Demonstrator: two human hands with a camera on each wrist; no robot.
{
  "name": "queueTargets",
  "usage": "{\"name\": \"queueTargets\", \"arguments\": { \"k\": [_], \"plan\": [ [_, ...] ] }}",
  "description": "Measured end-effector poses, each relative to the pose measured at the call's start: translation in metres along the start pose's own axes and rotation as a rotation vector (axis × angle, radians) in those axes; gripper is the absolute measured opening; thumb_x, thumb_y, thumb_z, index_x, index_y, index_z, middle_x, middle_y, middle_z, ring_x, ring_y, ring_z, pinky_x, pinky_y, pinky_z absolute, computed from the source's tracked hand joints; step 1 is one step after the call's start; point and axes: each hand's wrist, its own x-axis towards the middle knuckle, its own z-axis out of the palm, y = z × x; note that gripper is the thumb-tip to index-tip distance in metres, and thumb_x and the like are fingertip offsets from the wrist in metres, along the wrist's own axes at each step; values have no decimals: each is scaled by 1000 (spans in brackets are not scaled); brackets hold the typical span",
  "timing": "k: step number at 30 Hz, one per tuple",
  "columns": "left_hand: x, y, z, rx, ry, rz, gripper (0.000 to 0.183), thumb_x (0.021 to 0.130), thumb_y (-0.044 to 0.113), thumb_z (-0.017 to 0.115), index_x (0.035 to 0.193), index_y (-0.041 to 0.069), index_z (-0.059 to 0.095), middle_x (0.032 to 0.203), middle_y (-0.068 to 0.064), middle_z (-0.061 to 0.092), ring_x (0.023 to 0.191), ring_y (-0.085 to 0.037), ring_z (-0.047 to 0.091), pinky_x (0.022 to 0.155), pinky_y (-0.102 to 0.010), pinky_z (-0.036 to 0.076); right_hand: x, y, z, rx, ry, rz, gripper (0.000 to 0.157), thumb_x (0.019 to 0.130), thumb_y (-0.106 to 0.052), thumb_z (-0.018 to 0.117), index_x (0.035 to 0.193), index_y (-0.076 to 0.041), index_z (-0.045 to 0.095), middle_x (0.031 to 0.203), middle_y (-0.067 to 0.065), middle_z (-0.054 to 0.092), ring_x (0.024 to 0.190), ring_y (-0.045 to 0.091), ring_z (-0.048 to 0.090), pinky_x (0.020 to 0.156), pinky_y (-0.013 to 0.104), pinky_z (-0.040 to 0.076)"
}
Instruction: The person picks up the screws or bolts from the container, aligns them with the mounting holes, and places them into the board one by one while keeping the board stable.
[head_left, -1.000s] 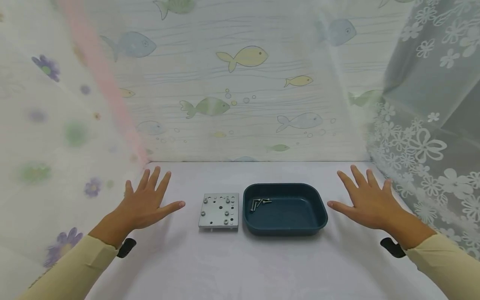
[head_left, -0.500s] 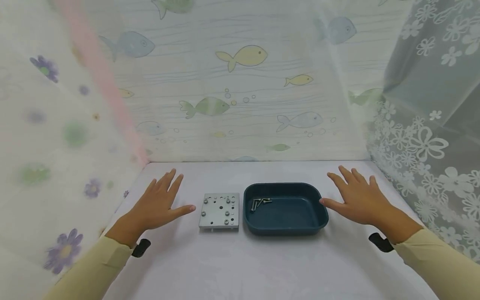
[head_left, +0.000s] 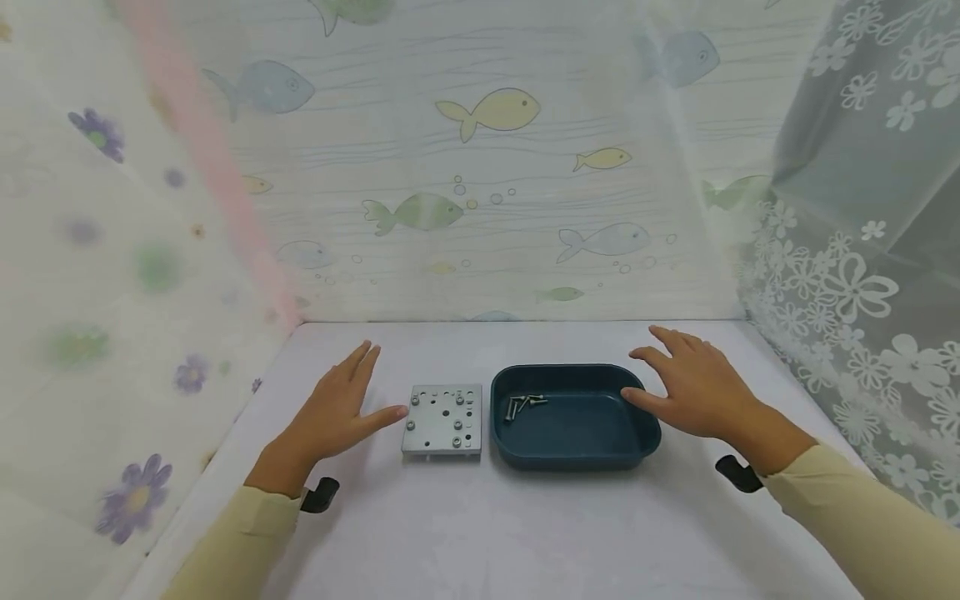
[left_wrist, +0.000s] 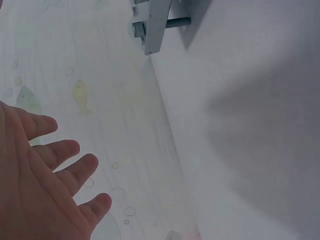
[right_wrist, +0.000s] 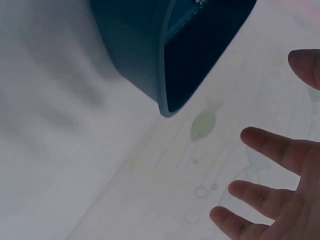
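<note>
My left hand (head_left: 333, 412) hovers left of a square metal plate (head_left: 433, 425), its thumb tip overlapping the plate's left edge in the head view. Holes dot the plate, and several socket-head bolts (head_left: 458, 425) stand in it. From the left wrist view, a bolt shank (left_wrist: 178, 22) sticks out beneath the plate. A dark teal tray (head_left: 577, 457) sits just right of the plate, with several loose screws (head_left: 522, 406) in its left part. My right hand (head_left: 697, 387) is held at the tray's right end, thumb and forefinger overlapping its rim in the head view. Both hands hold nothing, fingers spread.
A white-covered table (head_left: 480, 533) carries the plate and tray. Behind it hangs a fish-print curtain (head_left: 405, 267). A flower-print curtain (head_left: 150, 333) borders the left side, and a sheer lace-patterned one (head_left: 847, 275) borders the right.
Both hands have moved inward, the left toward the plate and the right toward the tray. Their fingers have turned inward and are less widely spread. Plate, tray and screws stay put.
</note>
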Motion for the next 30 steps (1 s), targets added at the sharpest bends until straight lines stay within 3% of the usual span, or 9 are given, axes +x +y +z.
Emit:
{"name": "queueTargets", "arguments": {
  "k": [7,13,22,30],
  "plan": [
    [6,3,14,-119,-4,-30,114,88,79,58,168,15,7,174,-10,11,158,-39,19,121,-65,23,10,-8,3,47,50,-59,50,91,-54,71,126,-18,71,130,12,64,118,36,58,88,56,53],
    [11,5,30,-267,-20,-68,115,87,75,63,168,16,6,175,-9,9,160,-37,14,122,-65,20,18,-15,7,62,26,-81,44,88,-48,76,121,-19,74,115,5,67,102,25,62,73,43,56],
    [16,5,53,-492,-15,-110,113,86,63,75,168,21,8,173,-12,16,158,-39,19,120,-68,21,30,-22,15,143,57,-126,29,88,-42,79,108,-21,79,102,-5,68,94,16,64,76,40,56],
    [18,-1,70,-725,-23,-49,106,86,39,83,166,27,15,174,-5,18,159,-33,22,123,-60,23,42,-32,22,229,56,-164,25,87,-34,82,107,-18,79,90,-10,65,85,12,62,75,36,53]
  ]
}}
